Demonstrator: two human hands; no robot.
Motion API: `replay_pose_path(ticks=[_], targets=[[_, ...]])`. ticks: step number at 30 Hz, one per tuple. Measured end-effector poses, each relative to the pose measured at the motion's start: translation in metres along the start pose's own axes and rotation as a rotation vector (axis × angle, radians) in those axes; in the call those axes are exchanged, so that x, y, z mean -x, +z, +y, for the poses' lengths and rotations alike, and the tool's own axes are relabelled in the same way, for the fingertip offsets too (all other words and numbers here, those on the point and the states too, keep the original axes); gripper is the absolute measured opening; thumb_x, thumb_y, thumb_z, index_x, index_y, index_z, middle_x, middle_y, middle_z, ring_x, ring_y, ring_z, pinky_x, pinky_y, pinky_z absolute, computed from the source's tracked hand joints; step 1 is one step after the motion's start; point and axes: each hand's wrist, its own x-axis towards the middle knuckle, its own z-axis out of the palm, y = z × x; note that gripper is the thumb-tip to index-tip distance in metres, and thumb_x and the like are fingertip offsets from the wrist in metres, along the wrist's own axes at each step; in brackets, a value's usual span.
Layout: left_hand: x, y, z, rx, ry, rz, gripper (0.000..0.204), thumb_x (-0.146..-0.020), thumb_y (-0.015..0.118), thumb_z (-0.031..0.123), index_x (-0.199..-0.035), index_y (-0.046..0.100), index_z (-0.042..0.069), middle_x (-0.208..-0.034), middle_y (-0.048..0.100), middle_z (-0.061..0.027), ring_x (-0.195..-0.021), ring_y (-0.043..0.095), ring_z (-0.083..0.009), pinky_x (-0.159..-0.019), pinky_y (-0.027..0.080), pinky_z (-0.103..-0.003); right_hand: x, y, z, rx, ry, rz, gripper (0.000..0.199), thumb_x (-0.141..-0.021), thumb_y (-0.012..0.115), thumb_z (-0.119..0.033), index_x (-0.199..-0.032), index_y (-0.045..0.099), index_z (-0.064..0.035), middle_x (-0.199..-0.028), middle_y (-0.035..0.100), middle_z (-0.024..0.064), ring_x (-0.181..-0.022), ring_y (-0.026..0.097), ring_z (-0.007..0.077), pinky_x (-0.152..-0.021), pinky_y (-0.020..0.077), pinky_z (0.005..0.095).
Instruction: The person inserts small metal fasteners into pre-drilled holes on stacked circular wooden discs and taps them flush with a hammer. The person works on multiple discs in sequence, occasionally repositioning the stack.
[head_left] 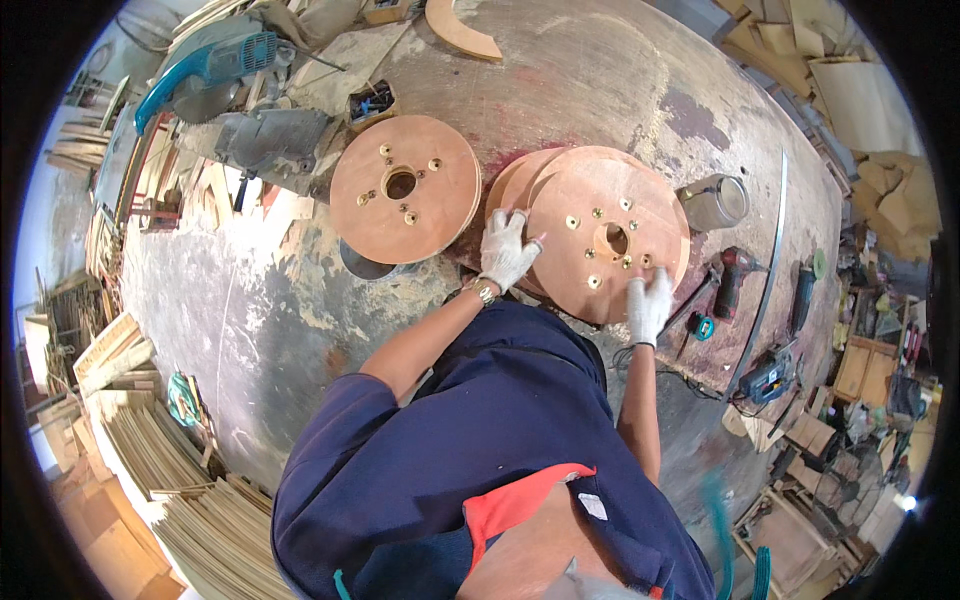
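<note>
Scuffed workbench (580, 90) bearing stacked plywood discs (568, 250) at centre-right, a curved wooden piece (458, 33) at top; canister (708, 206), power drill (734, 278) and metal strip (777, 240) at right.

Power tools and timber around a worn, stained counter (570, 70)
At the upper left sits a teal saw (225, 65), near a small open box (372, 103) of dark bits; a curved wooden piece (462, 30) lies at the far side. To the right are a cylindrical container (713, 202), a red-and-black drill (735, 275) and a long metal strip (778, 220). Thin wooden strips (215, 535) are stacked at lower left.
</note>
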Motion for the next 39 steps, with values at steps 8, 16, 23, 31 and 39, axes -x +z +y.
replay_pose_path(ticks=[8, 16, 23, 31, 39], targets=[[0.02, -0.001, -0.028, 0.402, -0.166, -0.27, 0.051, -0.1, 0.06, 0.032, -0.132, 0.052, -0.006, -0.126, 0.064, -0.0251, -0.117, 0.063, -0.0305, -0.101, 0.048, -0.041, -0.044, 0.009, -0.043, 0.005, -0.138, 0.351, 0.07, -0.086, 0.069, -0.035, -0.136, 0.05, 0.01, -0.126, 0.063, 0.0306, -0.117, 0.059, 0.0469, -0.103, 0.0457, 0.046], [0.013, 0.002, -0.021, 0.703, -0.312, -0.183, 0.03, -0.101, 0.059, 0.031, -0.097, 0.046, 0.004, -0.088, 0.046, -0.0016, -0.081, 0.043, -0.0114, -0.07, 0.043, -0.031, -0.082, 0.005, -0.001, 0.129, -0.143, 0.215, 0.071, -0.087, 0.068, -0.051, -0.129, 0.058, 0.0061, -0.116, 0.066, 0.0321, -0.107, 0.065, 0.0475, -0.095, 0.0493, 0.0497], [0.004, -0.057, -0.068, 1.117, -0.547, 0.48, 0.031, -0.102, 0.063, 0.035, -0.103, 0.064, 0.004, -0.092, 0.059, 0.0024, -0.083, 0.049, -0.0084, -0.073, 0.046, -0.028, -0.058, 0.024, -0.101, -0.381, -0.281, -0.108, 0.058, -0.095, 0.07, -0.03, -0.139, 0.05, 0.0026, -0.128, 0.063, 0.0235, -0.115, 0.063, 0.0252, -0.091, 0.0519, 0.0365], [0.029, -0.168, -0.133, 1.044, -0.657, 0.809, 0.049, -0.102, 0.06, 0.043, -0.129, 0.058, 0.002, -0.12, 0.061, -0.0075, -0.107, 0.057, -0.0189, -0.095, 0.047, -0.034, -0.03, 0.01, -0.206, -0.599, -0.567, -0.298, 0.055, -0.096, 0.068, -0.022, -0.142, 0.048, 0.0002, -0.134, 0.062, 0.0199, -0.12, 0.061, 0.0276, -0.099, 0.049, 0.039], [0.044, -0.107, -0.161, -0.266, -0.601, 0.657, 0.086, -0.094, 0.06, 0.057, -0.152, 0.036, -0.002, -0.147, 0.044, -0.0313, -0.135, 0.044, -0.0449, -0.111, 0.038, -0.052, -0.007, 0.02, -0.11, -0.615, -0.204, -0.342, 0.044, -0.102, 0.061, -0.016, -0.14, 0.049, 0.001, -0.125, 0.064, 0.0108, -0.108, 0.062, 0.0152, -0.086, 0.0542, 0.0293]])
